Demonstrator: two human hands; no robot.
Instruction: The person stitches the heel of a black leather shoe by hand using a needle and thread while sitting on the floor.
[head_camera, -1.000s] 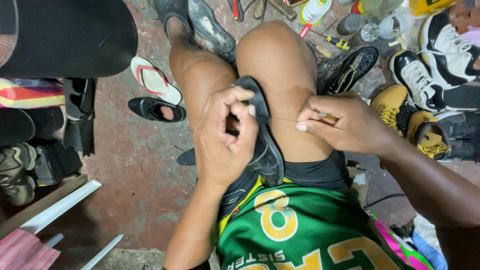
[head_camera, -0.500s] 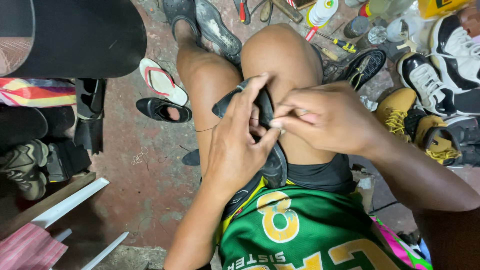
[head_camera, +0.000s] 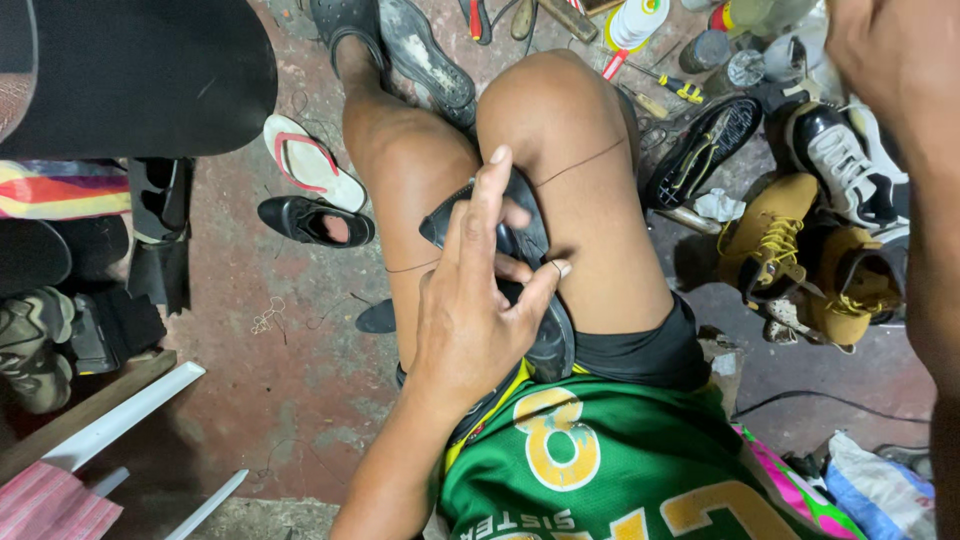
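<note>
Holding a black leather shoe (head_camera: 520, 225) down on the lap between the bare knees, the left hand (head_camera: 475, 310) has its grip clamped on it, index finger laid straight along the upper and thumb hooked over the edge. A thin dark thread (head_camera: 580, 165) runs taut from the shoe across the knee toward the right hand (head_camera: 895, 60), raised at the top right corner. Can't tell that grip, it's mostly cropped. Tan lace-up boots (head_camera: 770, 230) sit on the floor nearby.
</note>
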